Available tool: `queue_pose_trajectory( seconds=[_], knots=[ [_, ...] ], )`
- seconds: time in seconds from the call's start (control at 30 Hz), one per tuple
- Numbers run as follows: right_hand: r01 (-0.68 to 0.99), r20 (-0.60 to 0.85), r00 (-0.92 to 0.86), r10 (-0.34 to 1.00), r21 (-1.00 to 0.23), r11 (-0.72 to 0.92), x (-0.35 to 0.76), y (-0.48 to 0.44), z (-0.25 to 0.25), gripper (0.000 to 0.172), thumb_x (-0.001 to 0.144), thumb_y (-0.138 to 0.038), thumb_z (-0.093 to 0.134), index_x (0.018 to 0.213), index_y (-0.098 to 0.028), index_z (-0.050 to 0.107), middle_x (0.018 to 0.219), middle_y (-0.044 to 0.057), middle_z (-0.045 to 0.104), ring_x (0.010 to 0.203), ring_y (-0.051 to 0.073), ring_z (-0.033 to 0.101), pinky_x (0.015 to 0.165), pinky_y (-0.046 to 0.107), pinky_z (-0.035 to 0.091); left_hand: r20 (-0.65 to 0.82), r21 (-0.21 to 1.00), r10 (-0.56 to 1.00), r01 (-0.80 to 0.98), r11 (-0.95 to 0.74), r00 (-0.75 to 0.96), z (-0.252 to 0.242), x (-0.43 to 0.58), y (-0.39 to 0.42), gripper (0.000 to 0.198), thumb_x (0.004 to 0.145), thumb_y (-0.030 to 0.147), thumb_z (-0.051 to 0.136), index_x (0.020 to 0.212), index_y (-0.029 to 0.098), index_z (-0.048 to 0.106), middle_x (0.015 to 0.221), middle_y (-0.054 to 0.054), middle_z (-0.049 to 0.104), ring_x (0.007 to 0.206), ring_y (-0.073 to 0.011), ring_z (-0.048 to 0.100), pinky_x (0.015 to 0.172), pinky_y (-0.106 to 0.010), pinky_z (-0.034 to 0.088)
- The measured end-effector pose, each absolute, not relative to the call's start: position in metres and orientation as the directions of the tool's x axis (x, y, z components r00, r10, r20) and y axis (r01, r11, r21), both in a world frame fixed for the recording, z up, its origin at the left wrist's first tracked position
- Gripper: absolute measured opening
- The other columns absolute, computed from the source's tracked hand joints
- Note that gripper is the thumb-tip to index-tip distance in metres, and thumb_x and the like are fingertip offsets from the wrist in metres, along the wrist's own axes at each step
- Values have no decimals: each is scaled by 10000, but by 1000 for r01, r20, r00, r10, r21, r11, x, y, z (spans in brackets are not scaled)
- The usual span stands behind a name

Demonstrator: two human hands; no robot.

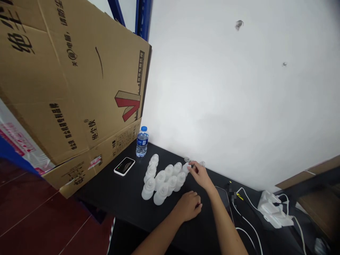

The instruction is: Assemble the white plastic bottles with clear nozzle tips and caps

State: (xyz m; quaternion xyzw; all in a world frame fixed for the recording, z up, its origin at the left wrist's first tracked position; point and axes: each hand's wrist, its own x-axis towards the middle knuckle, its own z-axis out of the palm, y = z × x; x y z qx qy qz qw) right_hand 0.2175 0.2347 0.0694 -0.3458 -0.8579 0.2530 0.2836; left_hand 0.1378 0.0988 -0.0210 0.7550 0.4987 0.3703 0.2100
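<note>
Here, right hand (200, 176) pinching a white plastic bottle (185, 169), left hand (187, 206) loosely curled on black tabletop (124, 194)

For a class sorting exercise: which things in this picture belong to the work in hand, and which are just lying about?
Part of the work:
right hand, its fingers at a white plastic bottle
left hand
other white bottles

Lying about:
water bottle
black device
cardboard box
white cables

Frosted plastic bottles (160, 194) sit on a matt black tabletop (124, 193) beside rough corrugated cardboard (79, 88)
</note>
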Motion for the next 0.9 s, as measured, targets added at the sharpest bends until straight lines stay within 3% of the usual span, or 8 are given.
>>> queue_pose_trajectory(
  seconds=[0.1, 0.23, 0.37, 0.57, 0.73, 0.83, 0.9],
  knots=[
    [606, 361, -416, 834, -574, 551, 222, 262, 54, 360, 1078, -465, 432, 1100, -232, 706, 840, 34, 688, 779, 249, 647, 773, 366, 536, 352, 687, 910, 599, -411, 220, -21, 137, 99, 148, 939, 211, 669, 811, 205, 595, 869, -38, 655, 889, -210, 613, 784, -331, 461],
    [672, 386, -359, 850, -525, 523, 216, 296, 31, 317, 985, -275, 485, 1221, -178, 673, 1157, 165, 699, 1135, 331, 648, 1039, 492, 504, 342, 686, 911, 601, -411, 232, -24, 137, 100, 149, 941, 220, 669, 812, 208, 596, 868, -41, 656, 890, -213, 614, 777, -332, 465],
    [683, 331, -430, 840, -489, 542, 202, 306, 12, 356, 919, -173, 577, 1257, -212, 683, 1179, 135, 677, 1117, 300, 653, 1052, 450, 494, 339, 689, 910, 595, -414, 240, -25, 137, 101, 132, 931, 215, 669, 816, 209, 604, 865, -44, 659, 874, -216, 614, 800, -344, 475],
    [690, 296, -423, 856, -507, 517, 189, 310, -4, 293, 860, -107, 650, 1116, -196, 762, 1110, 128, 616, 960, 269, 644, 974, 388, 500, 338, 695, 911, 590, -412, 238, -26, 137, 101, 141, 909, 217, 671, 791, 208, 593, 870, -47, 661, 875, -217, 612, 783, -341, 464],
    [635, 359, -313, 879, -609, 474, 196, 310, -5, 129, 909, -251, 653, 970, -189, 749, 1009, 134, 630, 938, 298, 632, 978, 442, 521, 355, 719, 913, 566, -404, 202, -27, 138, 102, 160, 891, 184, 674, 772, 207, 571, 848, -32, 645, 857, -200, 593, 756, -326, 432],
    [572, 383, -213, 899, -697, 433, 209, 297, -10, 243, 930, -439, 660, 926, -204, 726, 972, 138, 660, 929, 324, 658, 966, 498, 537, 359, 746, 917, 538, -393, 172, -24, 138, 101, 172, 886, 157, 672, 772, 209, 555, 848, -27, 636, 858, -198, 587, 755, -323, 426],
    [509, 366, -151, 918, -767, 390, 222, 282, -16, 380, 923, -593, 654, 930, -219, 718, 950, 127, 692, 832, 308, 688, 883, 492, 574, 361, 764, 923, 525, -376, 136, -20, 138, 99, 170, 895, 135, 653, 780, 212, 554, 863, -29, 626, 871, -205, 588, 769, -327, 435]
  ],
)
